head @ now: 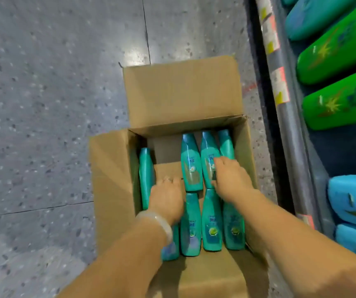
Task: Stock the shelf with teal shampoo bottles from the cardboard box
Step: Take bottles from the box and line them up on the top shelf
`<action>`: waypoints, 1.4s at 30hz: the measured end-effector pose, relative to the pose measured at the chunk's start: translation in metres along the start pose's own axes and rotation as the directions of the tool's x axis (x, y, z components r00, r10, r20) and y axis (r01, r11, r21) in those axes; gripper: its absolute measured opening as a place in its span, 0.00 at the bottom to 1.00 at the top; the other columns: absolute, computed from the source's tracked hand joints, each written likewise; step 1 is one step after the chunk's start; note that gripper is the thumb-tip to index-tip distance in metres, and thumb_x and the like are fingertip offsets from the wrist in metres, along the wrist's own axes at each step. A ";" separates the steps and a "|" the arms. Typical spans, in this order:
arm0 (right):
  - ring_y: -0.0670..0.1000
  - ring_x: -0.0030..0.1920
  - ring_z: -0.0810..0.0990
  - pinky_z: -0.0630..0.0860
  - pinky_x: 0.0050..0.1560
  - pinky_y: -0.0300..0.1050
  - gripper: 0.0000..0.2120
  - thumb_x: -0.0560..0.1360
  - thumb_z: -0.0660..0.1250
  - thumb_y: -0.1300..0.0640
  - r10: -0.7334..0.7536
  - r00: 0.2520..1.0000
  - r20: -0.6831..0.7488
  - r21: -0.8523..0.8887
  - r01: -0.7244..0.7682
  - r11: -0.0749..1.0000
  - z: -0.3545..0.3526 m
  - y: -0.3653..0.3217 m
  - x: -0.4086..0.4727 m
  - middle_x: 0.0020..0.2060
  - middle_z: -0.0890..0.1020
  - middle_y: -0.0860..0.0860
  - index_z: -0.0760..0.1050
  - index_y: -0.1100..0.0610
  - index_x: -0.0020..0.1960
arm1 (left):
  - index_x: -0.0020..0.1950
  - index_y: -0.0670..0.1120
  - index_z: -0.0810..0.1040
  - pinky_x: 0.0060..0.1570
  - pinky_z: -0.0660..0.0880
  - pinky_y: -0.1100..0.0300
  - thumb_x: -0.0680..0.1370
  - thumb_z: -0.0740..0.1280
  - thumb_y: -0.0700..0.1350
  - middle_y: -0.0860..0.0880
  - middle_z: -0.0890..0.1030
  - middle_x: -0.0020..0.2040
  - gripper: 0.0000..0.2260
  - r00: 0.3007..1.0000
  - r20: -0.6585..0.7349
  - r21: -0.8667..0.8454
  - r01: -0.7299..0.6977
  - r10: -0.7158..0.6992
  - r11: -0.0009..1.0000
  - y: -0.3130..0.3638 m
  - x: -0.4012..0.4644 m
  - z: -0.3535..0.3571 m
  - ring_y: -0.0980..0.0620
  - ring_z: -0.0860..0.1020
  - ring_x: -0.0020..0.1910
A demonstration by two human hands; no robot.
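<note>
the speckled grey stone floor point(44, 104) carries an open brown cardboard box point(112, 190), parked just beside the grey metal shelf point(297, 147) at the right so each bottle has only a short way to travel; the shelf already shows three bright green bottles point(331, 54) and, as far as i can count, four blue ones. in the box lie the teal plastic shampoo bottles point(191, 162), nine as far as i can count, flat in rows with one on its side along the left wall. the left hand point(168, 196), a pale bangle point(157, 222) at its wrist, rests with curled fingers on the box floor by that bottle, though whether it grips anything i cannot tell, while the right hand point(228, 179) lies with fingers spread over a far-row bottle, seemingly about to pick it.
</note>
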State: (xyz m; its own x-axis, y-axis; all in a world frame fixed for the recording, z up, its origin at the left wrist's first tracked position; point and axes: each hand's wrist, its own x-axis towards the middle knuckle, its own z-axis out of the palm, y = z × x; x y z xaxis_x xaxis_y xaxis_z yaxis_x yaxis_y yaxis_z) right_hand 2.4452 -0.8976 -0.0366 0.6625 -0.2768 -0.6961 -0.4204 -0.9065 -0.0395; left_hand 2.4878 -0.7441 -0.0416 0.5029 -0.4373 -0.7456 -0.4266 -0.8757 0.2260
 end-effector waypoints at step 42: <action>0.29 0.61 0.68 0.68 0.61 0.28 0.46 0.59 0.75 0.61 0.532 0.525 -0.664 0.743 0.541 0.393 -0.394 -0.012 -0.430 0.60 0.66 0.27 0.55 0.41 0.68 | 0.58 0.61 0.67 0.49 0.77 0.56 0.60 0.76 0.39 0.61 0.77 0.47 0.34 0.668 -0.725 -0.559 -0.713 0.169 0.424 0.170 -0.372 -0.366 0.57 0.77 0.46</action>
State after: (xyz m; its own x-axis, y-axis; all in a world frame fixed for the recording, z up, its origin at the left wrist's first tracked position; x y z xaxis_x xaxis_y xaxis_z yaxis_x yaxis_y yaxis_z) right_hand 2.4096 -0.8931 0.5452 0.5358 -0.8397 0.0891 -0.2676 -0.2690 -0.9252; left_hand 2.5033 -0.8051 0.5037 0.8086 -0.5883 -0.0055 -0.1194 -0.1733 0.9776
